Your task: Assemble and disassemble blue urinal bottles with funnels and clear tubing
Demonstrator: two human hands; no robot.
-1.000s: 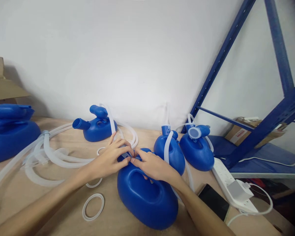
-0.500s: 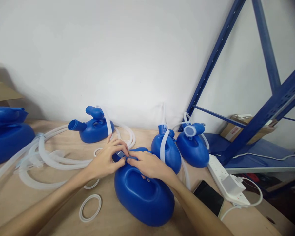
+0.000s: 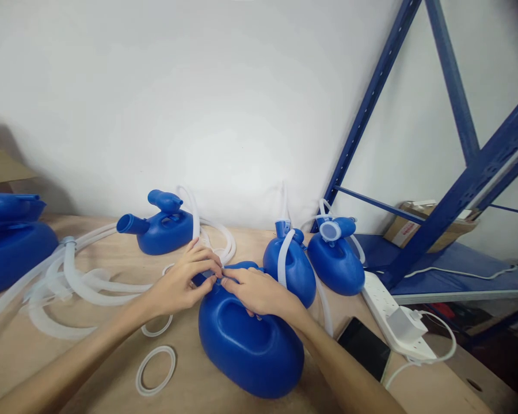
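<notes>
In front of me on the wooden table stands a blue plastic urinal bottle (image 3: 246,351), its hollowed grip side facing me. My left hand (image 3: 185,279) is closed at the bottle's neck, thumb and fingers pinching there. My right hand (image 3: 259,290) reaches over the bottle from the right, fingertips pressed at the same spot beside the left thumb, other fingers curled toward the grip hollow. Both sets of fingertips meet and hide the small part between them. Two loose white rings, a nearer ring (image 3: 155,371) and a farther ring (image 3: 157,329), lie left of the bottle.
More blue bottles with hoses stand behind: a left bottle (image 3: 166,233), a middle bottle (image 3: 289,270) and a right bottle (image 3: 336,267). Coiled translucent hoses (image 3: 95,293) spread at left. A phone (image 3: 364,348), power strip (image 3: 382,310) and blue shelf frame (image 3: 371,115) are at right.
My view has shifted slightly, so things sit a little farther left. The left fingers have drawn closer together at the neck; the bottle stays in place.
</notes>
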